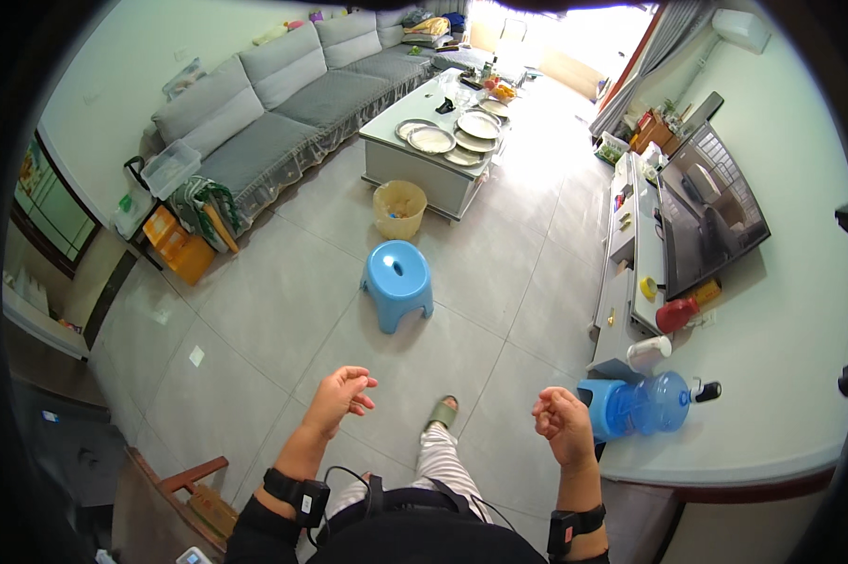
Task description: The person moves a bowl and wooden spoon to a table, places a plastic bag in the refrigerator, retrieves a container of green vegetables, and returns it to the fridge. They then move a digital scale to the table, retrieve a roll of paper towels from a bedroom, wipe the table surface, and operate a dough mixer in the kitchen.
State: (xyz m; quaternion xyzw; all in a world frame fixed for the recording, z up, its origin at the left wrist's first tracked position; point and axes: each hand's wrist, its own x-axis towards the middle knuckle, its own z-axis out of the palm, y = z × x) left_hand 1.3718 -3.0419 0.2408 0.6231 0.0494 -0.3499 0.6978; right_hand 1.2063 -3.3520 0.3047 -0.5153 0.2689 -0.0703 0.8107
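My left hand (pixel 342 399) is raised over the tiled floor, its fingers loosely bent and apart, with nothing in it. On the other side my right hand (pixel 563 418) hangs in the air, fingers curled in toward the palm, and no object shows in it. Neither hand touches anything. Ahead of them, between the two, stands a blue plastic stool (pixel 398 282) with a slot in its seat. Just beyond it is a yellowish waste bin (pixel 399 209) with some litter inside. A blue water jug (pixel 657 406) is nearest to my right hand, by the wall.
A coffee table (pixel 414 155) bears several plates (pixel 431 140). Grey sofa (pixel 273 141) along the left wall; orange box (pixel 178 246) near its end. TV (pixel 715 211) and low cabinet (pixel 621 291) line the right. My slippered foot (pixel 443 412) is on the floor (pixel 499 273).
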